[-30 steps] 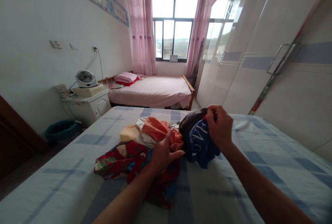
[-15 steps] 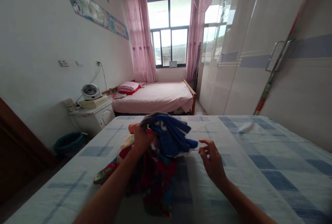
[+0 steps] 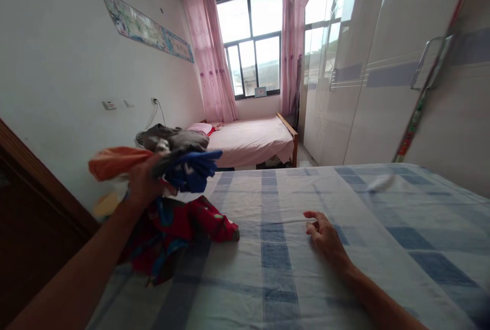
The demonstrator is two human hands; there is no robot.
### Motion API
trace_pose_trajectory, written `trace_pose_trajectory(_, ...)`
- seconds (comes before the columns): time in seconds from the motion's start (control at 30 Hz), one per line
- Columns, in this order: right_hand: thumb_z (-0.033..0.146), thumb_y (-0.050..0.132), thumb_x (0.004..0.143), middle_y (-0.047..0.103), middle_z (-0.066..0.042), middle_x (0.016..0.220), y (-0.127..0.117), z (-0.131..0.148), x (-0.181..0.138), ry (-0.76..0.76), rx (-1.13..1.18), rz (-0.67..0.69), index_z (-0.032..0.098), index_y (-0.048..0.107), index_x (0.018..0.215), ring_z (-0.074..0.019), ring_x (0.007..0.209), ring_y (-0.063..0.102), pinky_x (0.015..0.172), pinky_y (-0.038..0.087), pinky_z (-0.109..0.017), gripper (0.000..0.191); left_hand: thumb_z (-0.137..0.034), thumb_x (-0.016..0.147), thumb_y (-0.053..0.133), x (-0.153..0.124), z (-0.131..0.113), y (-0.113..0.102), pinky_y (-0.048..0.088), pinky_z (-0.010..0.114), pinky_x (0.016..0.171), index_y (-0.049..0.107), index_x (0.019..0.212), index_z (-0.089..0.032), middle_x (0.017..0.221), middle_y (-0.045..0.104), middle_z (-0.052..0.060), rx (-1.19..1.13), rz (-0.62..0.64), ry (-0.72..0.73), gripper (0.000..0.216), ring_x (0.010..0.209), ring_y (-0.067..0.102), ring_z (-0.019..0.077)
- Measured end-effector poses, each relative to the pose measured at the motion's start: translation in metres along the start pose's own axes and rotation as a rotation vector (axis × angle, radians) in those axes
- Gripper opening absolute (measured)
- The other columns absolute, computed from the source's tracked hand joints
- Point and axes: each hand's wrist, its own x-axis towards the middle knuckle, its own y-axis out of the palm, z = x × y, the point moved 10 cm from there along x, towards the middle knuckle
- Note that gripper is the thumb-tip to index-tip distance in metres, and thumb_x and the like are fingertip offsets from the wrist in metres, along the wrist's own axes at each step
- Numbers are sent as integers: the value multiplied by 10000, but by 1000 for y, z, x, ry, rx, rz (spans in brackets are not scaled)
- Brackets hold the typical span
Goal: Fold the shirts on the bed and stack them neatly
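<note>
My left hand is closed around a bundle of clothes, raised over the left side of the bed. In the bundle are a blue garment with a white mark, a dark grey garment, an orange cloth and a red patterned garment that hangs below. Part of a pale yellow cloth shows behind my forearm. My right hand rests low over the checked bedsheet, its fingers loosely bent and apart. A thin crease in the sheet runs toward its fingertips.
A small blurred white thing lies on the bed at the right. Beyond stands a second bed with a pink sheet, under a window with pink curtains. White wardrobe doors line the right. A brown door edge is at the left.
My left hand has carried the bundle of clothes to the left and up, with the red garment hanging. My right hand stays near the same part of the sheet. The view has turned slightly.
</note>
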Motion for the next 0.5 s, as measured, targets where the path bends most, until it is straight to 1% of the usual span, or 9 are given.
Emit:
trace_pose_trajectory(0.03, 265, 409, 729, 628, -52, 859, 1, 1, 0, -19, -8, 4, 175, 561, 948, -177, 703, 607, 720, 475, -343, 282, -320, 689, 581, -26, 2, 31, 465, 298, 751, 548, 1172, -204, 1027, 664, -2, 22, 157, 22, 498, 954, 620, 262)
trace_pose_trajectory(0.07, 256, 404, 737, 625, -59, 900, 2, 2, 0, -41, -19, 8, 178, 563, 936, -174, 723, 608, 731, 478, -340, 265, -287, 741, 537, -56, 0, 64, 462, 275, 734, 553, 1160, -252, 1048, 660, -10, 22, 341, 65, 421, 939, 628, 239)
trace_pose_trajectory(0.1, 244, 395, 751, 620, -63, 932, 4, 4, -1, -67, -37, 14, 183, 563, 933, -173, 749, 610, 744, 480, -338, 255, -245, 761, 510, -86, -3, 93, 459, 262, 709, 582, 1115, -270, 1041, 659, -3, 28, 515, 111, 362, 902, 638, 226)
trace_pose_trajectory(0.13, 231, 385, 767, 614, -64, 961, 5, 9, -3, -101, -63, 25, 188, 563, 944, -172, 789, 611, 766, 478, -335, 255, -182, 783, 457, -110, -2, 112, 453, 260, 676, 608, 1076, -273, 1021, 659, 19, 63, 614, 112, 342, 861, 645, 219)
trace_pose_trajectory(0.17, 219, 375, 783, 609, -67, 996, 7, 15, -5, -138, -97, 40, 192, 564, 967, -174, 848, 609, 803, 471, -335, 265, -147, 801, 407, -127, -2, 123, 448, 264, 661, 607, 1088, -267, 1035, 647, 45, 104, 643, 103, 370, 848, 642, 217)
trace_pose_trajectory(0.23, 211, 372, 814, 589, -80, 1108, 12, 29, -11, -212, -184, 96, 192, 558, 1062, -179, 1010, 574, 901, 430, -344, 310, -133, 837, 334, -143, -7, 127, 441, 281, 671, 581, 1153, -245, 1044, 620, 84, 177, 623, 87, 416, 851, 630, 222)
trace_pose_trajectory(0.37, 327, 415, 872, 424, -76, 1399, 34, 52, -26, -363, -382, 316, 234, 472, 1289, -202, 1299, 353, 1052, 276, -405, 431, -260, 890, 310, -143, -18, 114, 432, 316, 653, 503, 1268, -209, 1043, 593, 115, 288, 533, 16, 428, 864, 604, 261)
trace_pose_trajectory(0.43, 398, 413, 886, 357, -53, 1451, 41, 46, -25, -421, -461, 418, 284, 426, 1342, -210, 1351, 261, 1078, 209, -438, 470, -311, 892, 320, -144, -22, 110, 427, 332, 634, 474, 1298, -183, 1060, 587, 139, 349, 490, -28, 452, 873, 591, 288)
trace_pose_trajectory(0.5, 419, 424, 884, 360, -48, 1449, 32, 21, -9, -400, -525, 468, 307, 435, 1340, -214, 1354, 256, 1083, 179, -458, 470, -293, 894, 314, -148, -25, 109, 426, 354, 655, 448, 1320, -162, 1104, 575, 162, 405, 435, -46, 466, 912, 572, 307)
